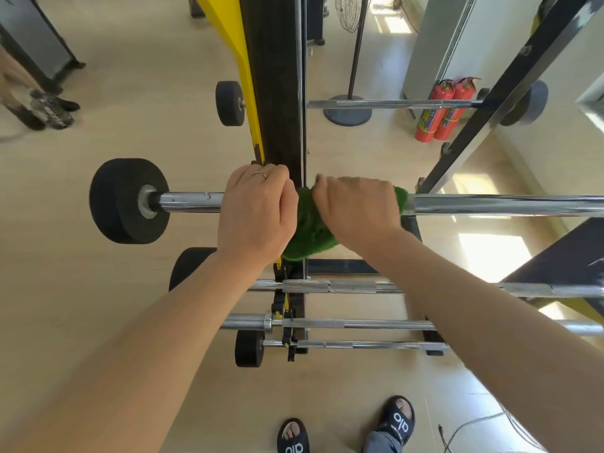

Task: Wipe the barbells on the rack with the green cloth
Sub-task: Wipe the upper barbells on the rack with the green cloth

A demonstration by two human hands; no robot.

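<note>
A chrome barbell (490, 205) with a black end weight (124, 201) lies across the black and yellow rack (274, 93) at mid-frame. My left hand (255, 210) grips the bar just left of the rack post. My right hand (356, 207) is curled over the bar with the green cloth (309, 230) wrapped around it, the cloth bunched between both hands and hanging below. Several more barbells rest on lower pegs (343, 323), and one sits higher (392, 103).
Two red fire extinguishers (441, 109) stand by a white wall at the right. A fan stand with a round base (348, 109) is behind the rack. Another person's feet (49, 109) are at far left. My sandalled feet (392, 423) are below, with cables on the floor at lower right.
</note>
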